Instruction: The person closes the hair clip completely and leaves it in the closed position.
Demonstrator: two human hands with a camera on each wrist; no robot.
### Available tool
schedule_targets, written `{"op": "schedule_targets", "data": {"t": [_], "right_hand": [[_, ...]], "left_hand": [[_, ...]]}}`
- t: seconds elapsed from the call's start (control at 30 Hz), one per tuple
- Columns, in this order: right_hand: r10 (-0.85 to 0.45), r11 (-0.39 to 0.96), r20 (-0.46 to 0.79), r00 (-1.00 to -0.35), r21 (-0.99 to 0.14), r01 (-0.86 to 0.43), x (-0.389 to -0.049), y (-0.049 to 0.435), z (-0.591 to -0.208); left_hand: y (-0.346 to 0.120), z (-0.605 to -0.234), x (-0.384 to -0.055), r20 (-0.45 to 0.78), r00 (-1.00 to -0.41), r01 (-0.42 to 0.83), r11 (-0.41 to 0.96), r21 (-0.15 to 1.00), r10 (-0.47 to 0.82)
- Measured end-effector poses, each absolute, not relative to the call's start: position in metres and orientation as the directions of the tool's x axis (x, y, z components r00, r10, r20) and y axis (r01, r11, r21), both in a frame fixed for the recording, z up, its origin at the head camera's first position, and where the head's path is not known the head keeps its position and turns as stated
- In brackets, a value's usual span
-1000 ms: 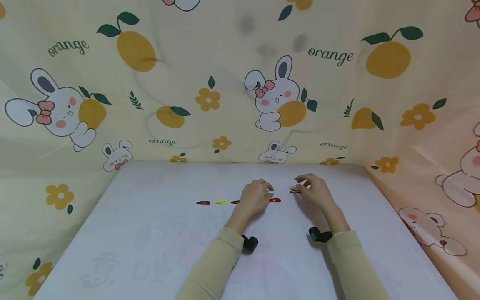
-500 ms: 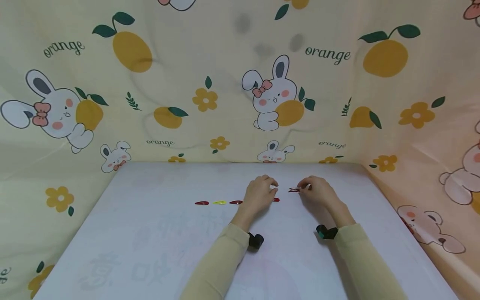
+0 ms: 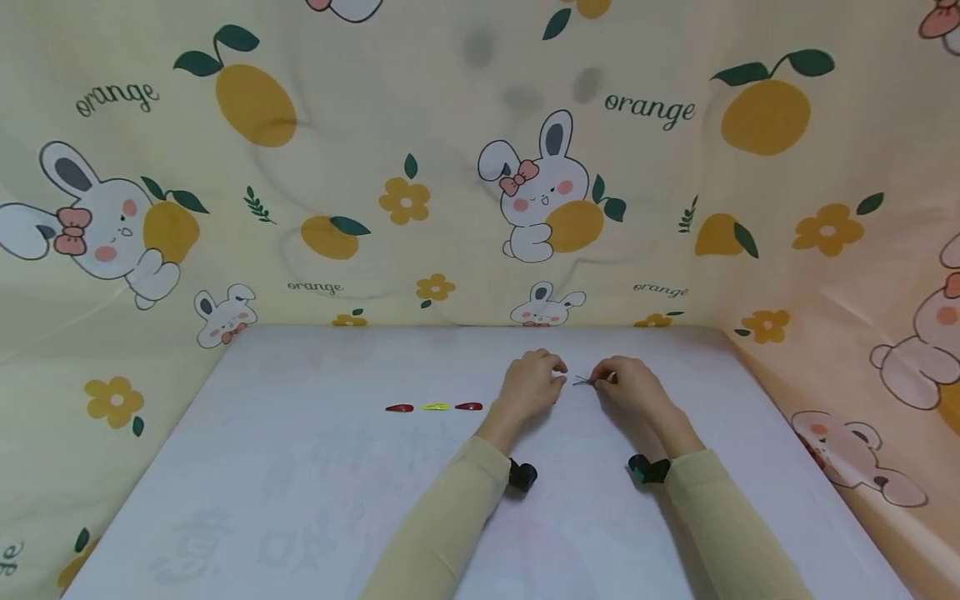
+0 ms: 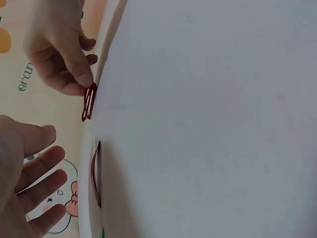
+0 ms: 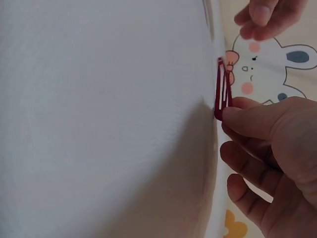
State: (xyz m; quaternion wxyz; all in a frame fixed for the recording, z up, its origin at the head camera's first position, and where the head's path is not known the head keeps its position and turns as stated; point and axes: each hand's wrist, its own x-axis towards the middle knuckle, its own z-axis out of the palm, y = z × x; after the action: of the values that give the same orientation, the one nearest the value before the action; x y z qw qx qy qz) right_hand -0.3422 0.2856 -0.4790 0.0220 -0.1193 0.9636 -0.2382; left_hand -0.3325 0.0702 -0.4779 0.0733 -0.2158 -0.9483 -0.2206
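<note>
My right hand (image 3: pixel 633 387) pinches a dark red snap hair clip (image 5: pixel 222 89) by its wide end between thumb and forefinger, just above the table. The clip's narrow end points towards my left hand (image 3: pixel 532 383), and its metal strips look spread apart in the left wrist view. Fingers parted and holding nothing, the left hand hovers a short way left of that clip. Beneath it another red hair clip (image 4: pixel 95 173) lies on the table, mostly hidden in the head view. Further left, a red clip (image 3: pixel 400 408), a yellow clip (image 3: pixel 436 407) and a second red clip (image 3: pixel 468 407) lie in a row.
The white table (image 3: pixel 300 483) reaches back to a cream curtain (image 3: pixel 450 167) printed with rabbits and oranges. At the left wrist view's bottom edge, a small green bit (image 4: pixel 102 232) shows beside the red clip. A small black device (image 3: pixel 648 469) sits on the right wrist.
My left hand has moved right, nearer the pinched clip, and covers more of the clip below it. In the right hand's fingers the clip has turned, its prongs now showing apart.
</note>
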Motion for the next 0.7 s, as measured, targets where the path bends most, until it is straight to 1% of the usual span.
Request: {"op": "schedule_targets", "data": {"t": [0.33, 0.57, 0.7], "right_hand": [[-0.249, 0.844, 0.078, -0.965, -0.470, -0.256, -0.337, 0.282, -0.477], [-0.254, 0.826, 0.170, -0.952, -0.474, -0.305, -0.329, 0.277, -0.473], [-0.255, 0.823, 0.228, -0.940, -0.459, -0.335, -0.325, 0.276, -0.473]], "left_hand": [[0.088, -0.475, -0.339, 0.190, -0.892, 0.453, 0.814, 0.365, 0.411], [0.092, -0.474, -0.340, 0.217, -0.883, 0.468, 0.818, 0.334, 0.417], [0.092, -0.472, -0.339, 0.243, -0.876, 0.479, 0.810, 0.339, 0.416]]}}
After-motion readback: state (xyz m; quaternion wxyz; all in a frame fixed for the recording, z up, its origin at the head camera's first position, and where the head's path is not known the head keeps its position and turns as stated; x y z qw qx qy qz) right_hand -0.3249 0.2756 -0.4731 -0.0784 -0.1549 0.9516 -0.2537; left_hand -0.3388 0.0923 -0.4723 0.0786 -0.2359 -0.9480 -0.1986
